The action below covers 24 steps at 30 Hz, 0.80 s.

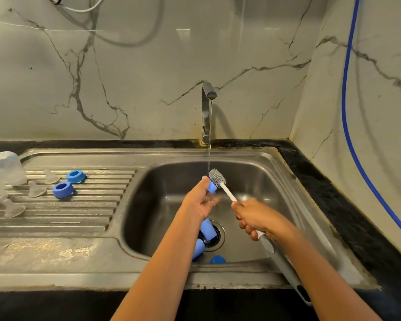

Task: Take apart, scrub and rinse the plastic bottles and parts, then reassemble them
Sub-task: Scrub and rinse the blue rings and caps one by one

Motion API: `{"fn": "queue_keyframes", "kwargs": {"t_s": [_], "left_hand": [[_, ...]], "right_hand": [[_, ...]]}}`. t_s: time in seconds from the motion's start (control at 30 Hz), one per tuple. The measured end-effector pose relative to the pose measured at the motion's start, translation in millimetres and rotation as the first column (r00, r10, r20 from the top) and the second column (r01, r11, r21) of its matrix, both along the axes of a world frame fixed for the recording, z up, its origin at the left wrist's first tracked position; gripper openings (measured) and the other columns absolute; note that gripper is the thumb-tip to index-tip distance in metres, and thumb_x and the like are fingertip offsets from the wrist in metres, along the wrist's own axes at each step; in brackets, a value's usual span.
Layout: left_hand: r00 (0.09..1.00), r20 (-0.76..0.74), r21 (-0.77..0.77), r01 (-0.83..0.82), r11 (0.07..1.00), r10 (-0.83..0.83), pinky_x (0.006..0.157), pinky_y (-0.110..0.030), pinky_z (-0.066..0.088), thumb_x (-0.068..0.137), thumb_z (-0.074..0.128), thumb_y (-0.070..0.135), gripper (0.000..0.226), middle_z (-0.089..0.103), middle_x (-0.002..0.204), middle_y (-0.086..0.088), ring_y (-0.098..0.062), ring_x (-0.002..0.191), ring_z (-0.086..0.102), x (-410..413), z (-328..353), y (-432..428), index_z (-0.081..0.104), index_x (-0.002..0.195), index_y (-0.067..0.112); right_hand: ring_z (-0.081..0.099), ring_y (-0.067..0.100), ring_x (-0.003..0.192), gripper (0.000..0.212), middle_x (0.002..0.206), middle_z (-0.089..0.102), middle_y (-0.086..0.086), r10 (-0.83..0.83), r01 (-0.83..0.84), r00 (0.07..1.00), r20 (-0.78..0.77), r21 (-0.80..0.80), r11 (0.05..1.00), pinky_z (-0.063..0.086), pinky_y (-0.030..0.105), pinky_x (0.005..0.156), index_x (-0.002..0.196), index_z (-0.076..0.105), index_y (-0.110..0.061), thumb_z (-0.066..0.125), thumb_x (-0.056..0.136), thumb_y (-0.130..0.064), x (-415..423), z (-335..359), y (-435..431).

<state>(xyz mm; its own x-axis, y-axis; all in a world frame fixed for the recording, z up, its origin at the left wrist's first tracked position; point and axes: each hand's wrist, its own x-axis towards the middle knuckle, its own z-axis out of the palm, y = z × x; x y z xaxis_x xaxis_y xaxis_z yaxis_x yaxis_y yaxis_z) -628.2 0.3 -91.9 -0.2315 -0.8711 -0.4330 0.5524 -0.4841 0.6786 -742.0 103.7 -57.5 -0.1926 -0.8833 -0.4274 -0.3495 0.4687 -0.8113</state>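
My left hand point(200, 200) pinches a small blue plastic part point(211, 186) over the sink basin point(167, 181), close under the running water. My right hand point(255, 216) grips the white and grey handle of a bottle brush; its grey bristle head point(216, 176) sits in the stream, right beside the blue part. On the basin floor near the drain point(217, 235) lie two light blue bottles point(207, 230) point(198, 249) and a darker blue cap point(217, 259), partly hidden by my left forearm.
On the ribbed drainboard point(79, 212) at the left sit two blue screw rings point(75, 176) point(63, 190), three clear teats point(36, 189) and clear upturned covers point(4, 167). The tap point(206, 112) runs at the back. A blue hose point(347, 112) hangs down the right wall.
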Motion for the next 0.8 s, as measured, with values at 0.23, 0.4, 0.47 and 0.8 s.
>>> {"fn": "queue_keyframes", "kwargs": {"t_s": [0.23,0.4,0.47,0.8], "left_hand": [[0.993,-0.074,-0.117,-0.103,0.988,0.095,0.103,-0.041,0.046,0.096,0.054,0.007,0.009,0.058,0.116,-0.019,-0.028,0.11,0.058,12.6,-8.0,-12.1,0.06,0.103,0.004],[0.998,0.044,-0.147,0.048,0.988,-0.042,0.089,-0.03,0.05,0.095,0.058,0.013,0.038,0.059,0.129,-0.015,-0.025,0.122,0.055,6.5,-9.0,-9.6,0.054,0.133,0.005],[0.998,0.052,-0.141,0.043,0.989,-0.036,0.09,-0.03,0.049,0.095,0.058,0.014,0.038,0.059,0.128,-0.014,-0.024,0.121,0.055,4.9,-8.6,-9.6,0.055,0.132,0.005],[0.947,-0.152,0.029,-0.281,0.959,0.282,0.092,-0.028,0.049,0.097,0.056,0.017,0.018,0.064,0.095,-0.006,-0.014,0.09,0.06,11.2,-7.1,-21.0,0.062,0.11,0.007]], "right_hand": [[0.031,0.008,0.034,0.036,0.054,0.044,0.001,0.082,-0.079,0.995,-0.055,0.044,0.996,0.029,0.017,0.035,0.074,0.048,-0.012,0.036,0.1,-0.033,7.5,0.2,5.2],[0.026,0.007,0.034,0.035,0.049,0.04,-0.001,-0.013,0.013,1.0,-0.013,0.012,1.0,0.024,0.015,0.035,0.07,0.045,-0.013,0.036,0.099,-0.03,6.1,6.5,-12.0],[0.024,0.008,0.035,0.033,0.05,0.038,-0.001,-0.005,0.005,1.0,-0.024,0.026,1.0,0.022,0.014,0.035,0.07,0.044,-0.014,0.035,0.098,-0.027,4.4,11.1,-19.7],[0.036,0.016,0.045,0.031,0.06,0.048,0.004,0.16,-0.175,0.946,-0.282,-0.027,0.984,0.032,0.022,0.042,0.072,0.048,-0.02,0.036,0.096,-0.035,20.2,-2.5,-17.0]]}}
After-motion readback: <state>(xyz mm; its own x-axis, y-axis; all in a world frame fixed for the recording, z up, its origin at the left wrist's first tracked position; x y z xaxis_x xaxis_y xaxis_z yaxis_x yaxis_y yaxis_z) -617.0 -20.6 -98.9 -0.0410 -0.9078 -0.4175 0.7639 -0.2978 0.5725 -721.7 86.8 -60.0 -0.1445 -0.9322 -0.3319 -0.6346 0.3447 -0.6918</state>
